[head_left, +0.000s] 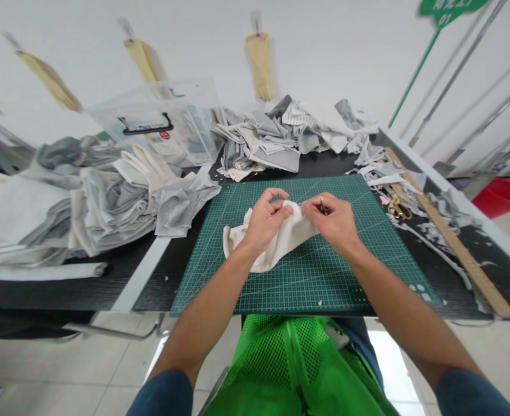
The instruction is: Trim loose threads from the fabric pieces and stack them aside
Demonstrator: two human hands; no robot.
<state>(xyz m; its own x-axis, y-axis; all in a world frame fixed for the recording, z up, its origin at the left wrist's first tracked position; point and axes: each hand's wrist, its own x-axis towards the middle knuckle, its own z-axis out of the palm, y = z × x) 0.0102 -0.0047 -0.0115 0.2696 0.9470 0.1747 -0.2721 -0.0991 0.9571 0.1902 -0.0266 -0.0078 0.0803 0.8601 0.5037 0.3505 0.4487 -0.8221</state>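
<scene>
A piece of off-white cloth [276, 245] is bunched and raised over the green cutting mat [341, 277]. My left hand [264, 221] pinches its upper edge between thumb and fingers. On the other side, my right hand [335, 222] is closed at the cloth's right upper corner, its fingertips pressed together. A small dark metal tool [323, 207] shows between the right fingers; its kind is too small to make out. The lower left part of the cloth rests on the mat in folds.
Heaps of grey and white cloth [111, 202] cover the left side, and more cloth pieces [263, 138] lie behind the mat. A clear plastic box [194, 124] stands at the back. Right of the mat are gold-handled scissors [397, 207], scraps and a long wooden ruler [458, 248].
</scene>
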